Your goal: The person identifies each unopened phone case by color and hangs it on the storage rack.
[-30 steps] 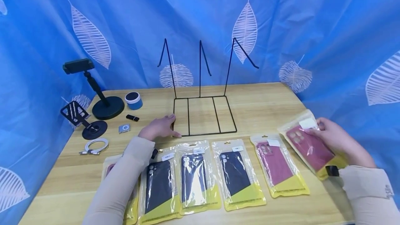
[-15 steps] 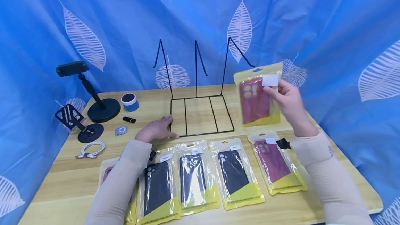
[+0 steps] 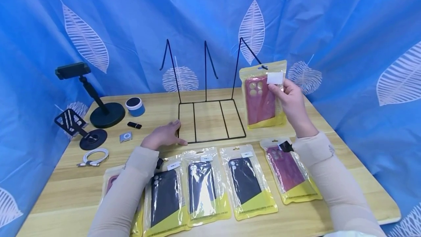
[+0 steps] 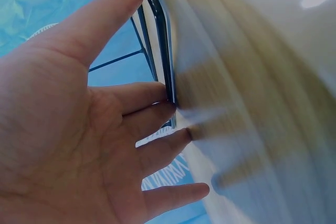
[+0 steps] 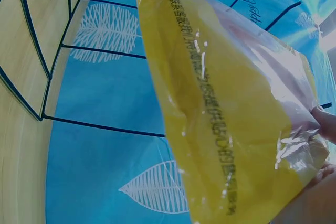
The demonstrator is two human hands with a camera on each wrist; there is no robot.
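Observation:
With thumb and fingers, my right hand (image 3: 292, 100) pinches the right side of a clear-and-yellow bag holding a pink phone case (image 3: 260, 98). The bag hangs upright above the table, its top hole level with the tip of the right hook of a black wire display rack (image 3: 219, 100). Whether the tip is through the hole I cannot tell. Yellow bag bottom (image 5: 210, 129) fills much of the right wrist view. My left hand (image 3: 162, 135) rests at the rack base's near left corner. In the left wrist view its straight fingers (image 4: 157, 148) touch the base wire.
Along the front lie bagged black phone cases (image 3: 245, 182) and a bagged pink case (image 3: 287, 171); another bag is partly under the left forearm. At left stand two phone stands (image 3: 106, 114) (image 3: 93, 139), a blue speaker (image 3: 135, 107), a USB stick (image 3: 134, 125), a small player (image 3: 125, 136) and a white cable (image 3: 95, 156).
My right hand has lifted the bagged pink phone case from the right of the table and carried it left, up to the rack's right hook. The left hand has stayed at the rack.

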